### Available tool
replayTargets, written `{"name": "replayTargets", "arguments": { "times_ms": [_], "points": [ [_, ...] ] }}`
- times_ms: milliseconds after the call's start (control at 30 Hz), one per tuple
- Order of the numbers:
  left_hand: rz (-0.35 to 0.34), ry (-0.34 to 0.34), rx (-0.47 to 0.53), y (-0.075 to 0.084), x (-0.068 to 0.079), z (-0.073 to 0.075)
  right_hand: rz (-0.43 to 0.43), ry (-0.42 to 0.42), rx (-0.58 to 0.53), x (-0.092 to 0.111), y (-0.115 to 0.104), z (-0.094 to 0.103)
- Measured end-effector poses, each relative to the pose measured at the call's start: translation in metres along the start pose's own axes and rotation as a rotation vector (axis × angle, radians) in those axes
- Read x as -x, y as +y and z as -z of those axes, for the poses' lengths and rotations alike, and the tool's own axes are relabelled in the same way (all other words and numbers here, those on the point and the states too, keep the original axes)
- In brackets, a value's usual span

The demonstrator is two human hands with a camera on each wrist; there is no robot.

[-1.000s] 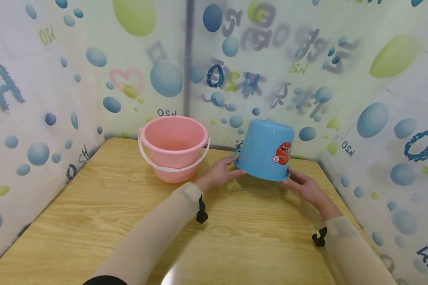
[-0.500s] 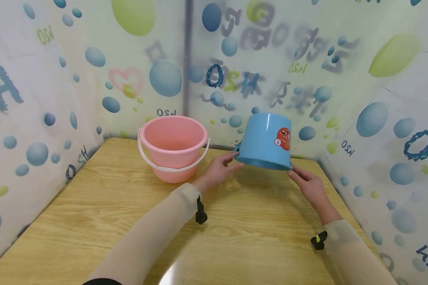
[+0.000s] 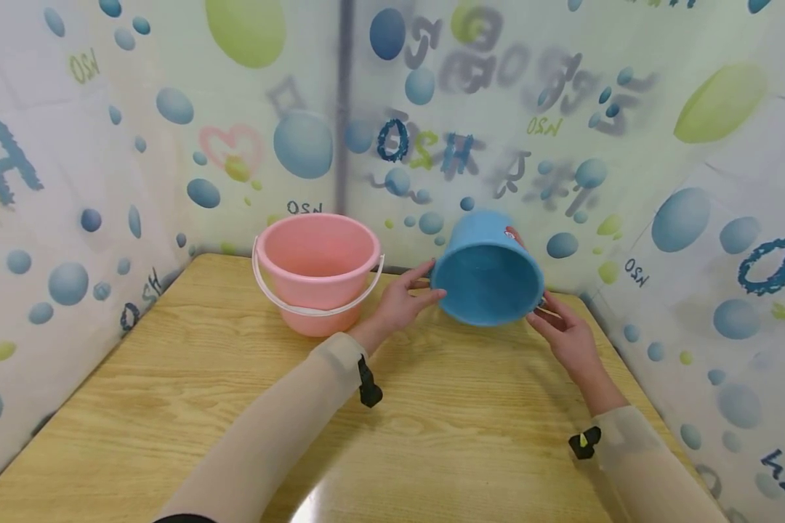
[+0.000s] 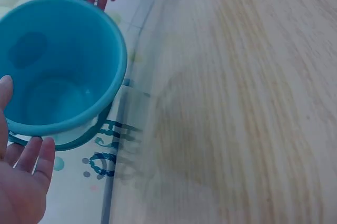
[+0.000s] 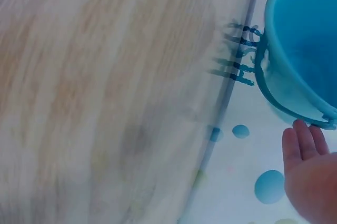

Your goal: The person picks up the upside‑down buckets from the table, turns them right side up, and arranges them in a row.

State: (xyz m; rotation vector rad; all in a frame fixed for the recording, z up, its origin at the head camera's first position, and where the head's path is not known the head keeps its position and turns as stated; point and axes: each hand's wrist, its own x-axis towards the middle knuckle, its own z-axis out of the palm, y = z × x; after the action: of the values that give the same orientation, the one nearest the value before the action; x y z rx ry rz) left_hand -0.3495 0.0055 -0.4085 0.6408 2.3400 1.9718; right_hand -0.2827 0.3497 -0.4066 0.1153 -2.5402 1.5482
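Note:
A blue plastic bucket point(image 3: 487, 280) is held up between both hands at the right rear of the table, its open mouth tipped towards me. Its inside looks bare, and part of a red sticker point(image 3: 514, 234) shows on the outer wall. My left hand point(image 3: 399, 301) holds the rim's left side, thumb in front and fingers behind. On the opposite side, my right hand point(image 3: 568, 334) grips the rim near the handle joint. In the right wrist view the bucket's blue handle point(image 5: 271, 95) hangs along the outside, close to the right fingertips point(image 5: 301, 129).
To the left stands an upright pink bucket point(image 3: 317, 294) with a white handle point(image 3: 320, 312) lowered across its front. The wooden table point(image 3: 432, 428) meets patterned wall sheets point(image 3: 288, 87) at the back and sides.
The blue bucket was upside down with its base up; it has been lifted and turned so that its mouth faces me. The pink bucket has stayed put.

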Motion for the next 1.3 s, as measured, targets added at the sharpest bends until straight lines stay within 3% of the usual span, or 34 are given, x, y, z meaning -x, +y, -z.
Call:
{"name": "replayTargets", "arguments": {
  "times_ms": [267, 467, 600, 733, 900, 1100, 1300],
  "points": [
    [-0.096, -0.009, -0.009, 0.012, -0.011, 0.005, 0.115, -0.094, -0.052, -0.004, -0.012, 0.005],
    [-0.113, -0.023, -0.015, 0.021, -0.011, 0.010, 0.196, -0.116, -0.062, -0.009, -0.018, 0.008],
    [-0.122, -0.058, -0.022, 0.025, -0.011, 0.014, 0.192, -0.066, -0.026, -0.010, -0.021, 0.007],
    [-0.142, -0.058, -0.112, 0.026, -0.012, 0.018, 0.170, -0.008, 0.014, -0.010, -0.024, 0.006],
    [-0.174, -0.074, -0.165, 0.026, -0.015, 0.021, 0.187, 0.041, -0.014, -0.012, -0.028, 0.005],
    [-0.185, -0.072, -0.168, 0.028, -0.015, 0.023, 0.188, 0.042, -0.059, -0.015, -0.031, 0.002],
    [-0.172, -0.056, -0.164, 0.031, -0.014, 0.019, 0.111, 0.044, -0.024, -0.016, -0.033, 0.005]
  ]
}}
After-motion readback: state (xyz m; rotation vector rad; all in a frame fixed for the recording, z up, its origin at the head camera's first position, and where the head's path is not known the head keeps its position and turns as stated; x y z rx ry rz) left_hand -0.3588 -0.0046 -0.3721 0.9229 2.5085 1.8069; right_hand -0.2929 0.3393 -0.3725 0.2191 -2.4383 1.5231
